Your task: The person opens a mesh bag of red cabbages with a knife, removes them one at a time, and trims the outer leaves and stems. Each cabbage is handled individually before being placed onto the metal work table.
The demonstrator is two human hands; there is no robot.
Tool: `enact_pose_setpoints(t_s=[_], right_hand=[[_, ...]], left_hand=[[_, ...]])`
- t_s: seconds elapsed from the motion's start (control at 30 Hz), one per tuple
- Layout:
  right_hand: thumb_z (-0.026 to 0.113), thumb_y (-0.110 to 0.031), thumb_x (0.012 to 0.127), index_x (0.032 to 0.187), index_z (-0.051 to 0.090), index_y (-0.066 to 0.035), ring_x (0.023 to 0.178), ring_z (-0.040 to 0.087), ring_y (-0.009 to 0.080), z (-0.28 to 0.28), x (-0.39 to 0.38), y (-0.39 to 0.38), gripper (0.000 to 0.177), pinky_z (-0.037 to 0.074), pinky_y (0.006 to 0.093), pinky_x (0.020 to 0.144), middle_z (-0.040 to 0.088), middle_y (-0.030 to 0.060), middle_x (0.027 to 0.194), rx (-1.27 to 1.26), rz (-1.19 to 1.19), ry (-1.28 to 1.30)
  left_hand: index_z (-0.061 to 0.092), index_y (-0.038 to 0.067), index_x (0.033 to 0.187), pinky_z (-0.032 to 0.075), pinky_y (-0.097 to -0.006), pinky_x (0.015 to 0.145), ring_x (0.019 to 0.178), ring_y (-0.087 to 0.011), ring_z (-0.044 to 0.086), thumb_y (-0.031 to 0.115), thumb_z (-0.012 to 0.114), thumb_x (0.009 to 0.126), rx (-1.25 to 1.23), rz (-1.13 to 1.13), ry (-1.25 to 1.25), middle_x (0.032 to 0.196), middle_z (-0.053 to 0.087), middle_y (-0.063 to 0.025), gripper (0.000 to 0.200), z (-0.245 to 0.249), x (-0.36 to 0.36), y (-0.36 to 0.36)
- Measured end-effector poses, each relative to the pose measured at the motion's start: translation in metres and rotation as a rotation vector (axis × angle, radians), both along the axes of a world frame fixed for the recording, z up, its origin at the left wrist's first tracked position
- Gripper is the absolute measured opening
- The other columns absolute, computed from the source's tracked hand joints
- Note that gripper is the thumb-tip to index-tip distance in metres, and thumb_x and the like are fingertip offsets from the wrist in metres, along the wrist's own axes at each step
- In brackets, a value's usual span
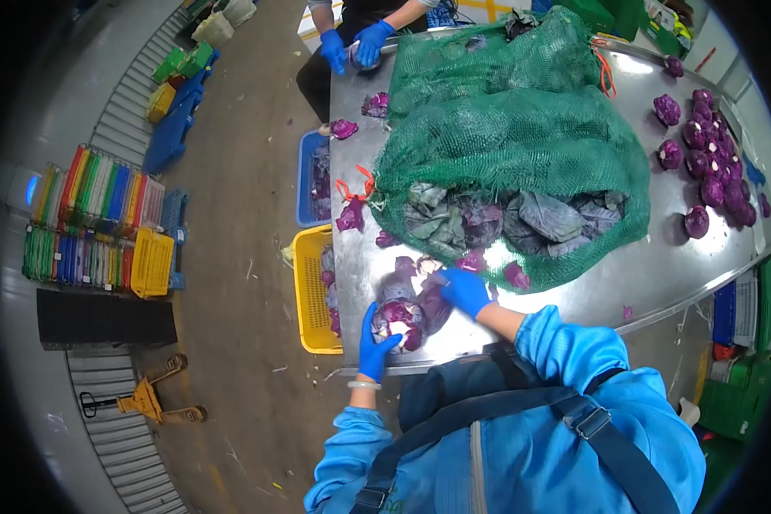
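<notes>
My left hand (375, 347), in a blue glove, is wrapped round the near side of a red cabbage (407, 319) at the table's front left corner. A pale cut patch shows on the cabbage. My right hand (465, 293), gloved too and slightly blurred, has its fingers closed at the top of a dark outer cabbage leaf (435, 310) beside the head. Purple leaf scraps (516, 275) lie around both hands. Just beyond them, a green mesh sack (522, 154) opens toward me, with several leafy cabbages (548, 218) inside.
Trimmed cabbages (711, 158) are heaped at the table's right end. A yellow basket (317, 291) and a blue bin (311, 180) with leaves stand along the left edge. Across the table, a co-worker's gloved hands (360, 47) hold a cabbage. A pallet jack (146, 398) stands on the floor.
</notes>
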State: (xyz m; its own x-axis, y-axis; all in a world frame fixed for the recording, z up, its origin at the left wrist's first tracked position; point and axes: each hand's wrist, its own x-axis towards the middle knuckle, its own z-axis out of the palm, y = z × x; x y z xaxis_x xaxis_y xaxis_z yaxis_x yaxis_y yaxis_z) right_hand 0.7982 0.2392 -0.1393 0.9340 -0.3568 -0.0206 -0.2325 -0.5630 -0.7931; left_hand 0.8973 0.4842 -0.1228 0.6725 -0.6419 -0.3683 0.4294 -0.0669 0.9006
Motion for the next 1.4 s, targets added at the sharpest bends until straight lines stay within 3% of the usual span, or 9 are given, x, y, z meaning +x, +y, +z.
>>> enact_pose_setpoints(t_s=[0.07, 0.17, 0.37, 0.47, 0.63, 0.9, 1.1, 1.23, 1.4], right_hand=[[0.063, -0.025, 0.081, 0.119, 0.056, -0.013, 0.093, 0.063, 0.0359, -0.019, -0.001, -0.015, 0.041, 0.051, 0.0461, 0.074, 0.064, 0.0176, 0.101, -0.029, -0.138, 0.248], [0.073, -0.039, 0.075, 0.135, 0.042, -0.015, 0.103, 0.059, 0.0368, 0.051, 0.003, 0.012, 0.072, 0.051, 0.0440, 0.080, 0.051, 0.0177, 0.126, -0.024, 0.048, -0.117], [0.078, -0.047, 0.072, 0.131, 0.049, -0.002, 0.119, 0.051, 0.0347, 0.009, 0.005, 0.045, 0.079, 0.042, 0.0419, 0.099, 0.052, 0.0216, 0.126, 0.314, -0.041, 0.001], [0.075, -0.053, 0.072, 0.125, 0.054, -0.001, 0.112, 0.057, 0.0345, 0.015, 0.000, 0.035, 0.076, 0.045, 0.0410, 0.094, 0.054, 0.0205, 0.123, 0.291, -0.051, 0.160], [0.052, -0.022, 0.093, 0.121, 0.058, -0.013, 0.088, 0.063, 0.0355, 0.044, 0.009, 0.039, 0.030, 0.052, 0.0433, 0.074, 0.056, 0.0146, 0.119, -0.016, 0.060, -0.064], [0.055, -0.026, 0.089, 0.108, 0.059, -0.008, 0.095, 0.061, 0.0388, 0.006, 0.047, 0.002, 0.027, 0.049, 0.0476, 0.079, 0.060, 0.0210, 0.106, 0.020, -0.023, 0.053], [0.064, -0.021, 0.081, 0.108, 0.058, -0.010, 0.095, 0.062, 0.0341, -0.001, 0.030, -0.023, 0.030, 0.052, 0.0467, 0.068, 0.059, 0.0174, 0.109, -0.145, -0.117, 0.274], [0.065, -0.020, 0.081, 0.116, 0.052, -0.013, 0.094, 0.062, 0.0307, 0.071, 0.021, 0.012, 0.038, 0.053, 0.0428, 0.066, 0.050, 0.0103, 0.119, -0.300, 0.112, -0.070], [0.057, -0.028, 0.092, 0.127, 0.055, -0.012, 0.100, 0.060, 0.0322, 0.029, 0.018, 0.032, 0.039, 0.050, 0.0390, 0.082, 0.053, 0.0150, 0.121, 0.203, 0.039, -0.107]], left_hand=[[0.021, 0.004, 0.148, 0.035, -0.0364, 0.108, 0.128, -0.0252, 0.042, 0.009, 0.083, 0.065, 0.008, -0.111, -0.065, 0.142, 0.037, -0.0146, 0.104, 0.013, 0.011, -0.003], [0.018, 0.006, 0.149, 0.036, -0.0368, 0.108, 0.127, -0.0256, 0.042, 0.008, 0.085, 0.063, 0.108, -0.361, -0.433, 0.145, 0.033, -0.0134, 0.109, -0.009, 0.024, 0.004], [0.022, 0.009, 0.148, 0.043, -0.0387, 0.102, 0.122, -0.0290, 0.047, 0.009, 0.086, 0.063, 0.188, 0.201, -0.212, 0.138, 0.040, -0.0187, 0.106, -0.013, -0.001, -0.025], [0.028, 0.002, 0.142, 0.040, -0.0361, 0.103, 0.121, -0.0259, 0.046, 0.017, 0.088, 0.062, 0.278, 0.157, -0.416, 0.134, 0.040, -0.0152, 0.102, -0.004, -0.025, -0.036], [0.034, 0.001, 0.137, 0.040, -0.0359, 0.103, 0.121, -0.0262, 0.046, 0.018, 0.087, 0.064, 0.479, 0.124, -0.503, 0.130, 0.044, -0.0168, 0.092, 0.011, -0.016, -0.058], [0.033, 0.001, 0.137, 0.036, -0.0389, 0.105, 0.123, -0.0300, 0.043, 0.024, 0.089, 0.060, 0.397, 0.149, -0.709, 0.130, 0.043, -0.0160, 0.099, -0.001, -0.034, -0.051], [0.032, 0.003, 0.140, 0.033, -0.0394, 0.110, 0.130, -0.0286, 0.039, 0.022, 0.092, 0.054, 0.184, -0.475, -0.674, 0.137, 0.040, -0.0151, 0.106, 0.008, 0.020, -0.010], [0.026, 0.003, 0.145, 0.037, -0.0392, 0.108, 0.129, -0.0281, 0.042, 0.015, 0.087, 0.061, 0.223, -0.219, -0.555, 0.142, 0.036, -0.0155, 0.104, -0.008, 0.016, -0.011], [0.027, 0.001, 0.143, 0.040, -0.0378, 0.105, 0.126, -0.0284, 0.044, 0.017, 0.087, 0.063, 0.444, 0.021, -0.510, 0.138, 0.040, -0.0183, 0.102, 0.020, -0.013, -0.053]])
